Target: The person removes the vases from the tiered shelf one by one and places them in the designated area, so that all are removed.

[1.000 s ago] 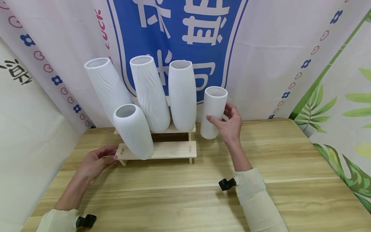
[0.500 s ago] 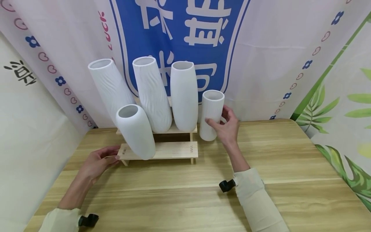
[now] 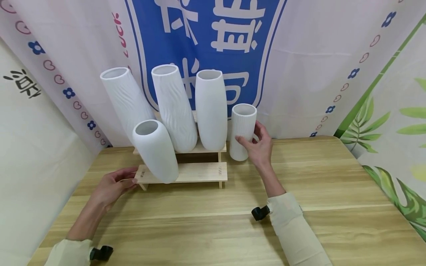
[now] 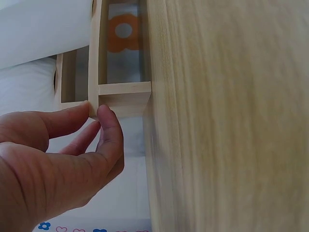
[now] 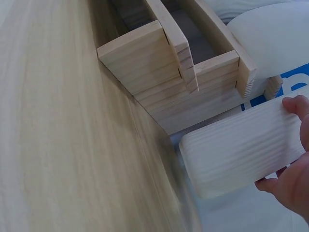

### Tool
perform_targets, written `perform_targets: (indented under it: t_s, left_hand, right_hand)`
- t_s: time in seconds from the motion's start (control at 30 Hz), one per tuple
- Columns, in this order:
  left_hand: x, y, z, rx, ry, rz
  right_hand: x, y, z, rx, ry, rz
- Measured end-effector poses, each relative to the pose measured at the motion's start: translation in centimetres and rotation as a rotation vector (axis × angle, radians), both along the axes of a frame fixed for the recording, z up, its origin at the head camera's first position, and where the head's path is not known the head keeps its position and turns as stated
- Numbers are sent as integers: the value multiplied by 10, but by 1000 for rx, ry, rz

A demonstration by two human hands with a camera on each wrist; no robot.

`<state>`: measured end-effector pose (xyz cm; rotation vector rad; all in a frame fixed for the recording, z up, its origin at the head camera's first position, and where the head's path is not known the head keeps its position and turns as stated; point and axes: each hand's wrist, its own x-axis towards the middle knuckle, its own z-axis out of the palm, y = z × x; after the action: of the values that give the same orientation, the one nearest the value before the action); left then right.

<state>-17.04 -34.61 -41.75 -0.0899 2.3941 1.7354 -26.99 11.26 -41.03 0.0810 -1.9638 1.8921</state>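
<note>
My left hand (image 3: 111, 186) pinches the left end of the front step of a tiered wooden stand (image 3: 199, 171); the left wrist view shows thumb and fingertips (image 4: 107, 116) at that corner. My right hand (image 3: 260, 147) grips a small ribbed white vase (image 3: 244, 129) from its right side, just right of the stand. In the right wrist view, the base of the ribbed vase (image 5: 231, 150) is beside the stand's end; whether it touches the table I cannot tell. A smooth white vase (image 3: 156, 151) stands on the front step.
On the upper part of the stand are a wavy-patterned white vase (image 3: 174, 107), another wavy vase (image 3: 124, 99) at far left and a smooth tall vase (image 3: 211, 111). A printed curtain (image 3: 296, 74) hangs close behind. The wooden table (image 3: 186, 229) extends forward and right.
My right hand has brought the ribbed vase slightly left and lower, closer to the stand. The left hand keeps its pinch on the step. The head view shifted a little.
</note>
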Motion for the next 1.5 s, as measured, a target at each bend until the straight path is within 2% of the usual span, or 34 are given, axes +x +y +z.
perform_targets:
  t_s: [0.37,1.03,1.5]
  left_hand:
    - [-1,-1,-1,-3,-5,-1]
    - [-2,-1,-1,-15,-11,-7]
    - [-2,-1,-2,-12,-16,-1]
  right_hand:
    - [-2,-1,-3,14,-3,-7]
    - [-4,-4,-9,-31,-15,-3]
    - [-7,-3,-13,3,-30,13]
